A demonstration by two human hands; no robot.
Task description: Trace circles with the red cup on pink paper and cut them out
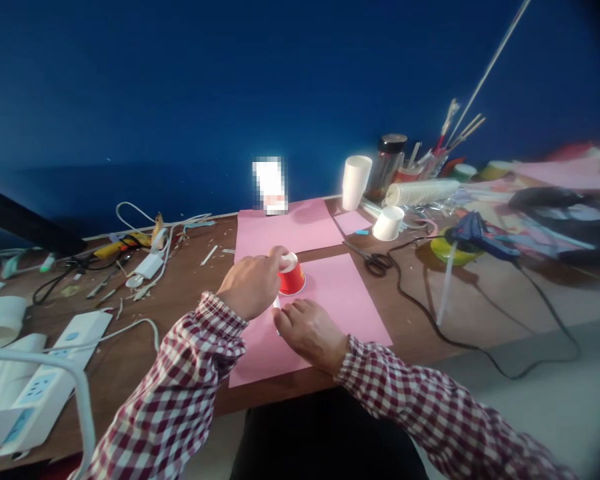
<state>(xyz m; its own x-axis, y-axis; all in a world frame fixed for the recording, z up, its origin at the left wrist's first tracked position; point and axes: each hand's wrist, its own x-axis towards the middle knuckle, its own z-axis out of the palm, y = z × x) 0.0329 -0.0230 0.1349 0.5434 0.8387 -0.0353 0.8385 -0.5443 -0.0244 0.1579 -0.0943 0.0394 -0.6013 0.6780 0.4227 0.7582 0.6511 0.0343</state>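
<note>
Near the middle of the frame, closed with the left hand [253,287] on the upper left of a red cup [293,280], fingers bent over its top edge. Lower and slightly to the right, curled in with the right hand [314,332], close to a slim white thing [277,303] mostly hidden by the fingers; whether clamped on it, cannot tell. Bright red around the cup's wall, with a small yellow mark on its right side, white on its end and pale along its rim; covered at the left by fingers. Turned upside down: narrow end pointing up, wide mouth facing down onto a pink sheet [353,300]. Long axis close to upright in the frame, leaning a little left at the top.

Further out, above the centre, a second pink sheet [300,227]. To the right, dark scissors [379,265], an upturned white cup [389,224] and a tall stack of white cups [356,183]. At the far left, a white power strip [63,373]. Beneath it all, a brown table [195,280]; across the top of the frame, a blue wall [180,80].
</note>
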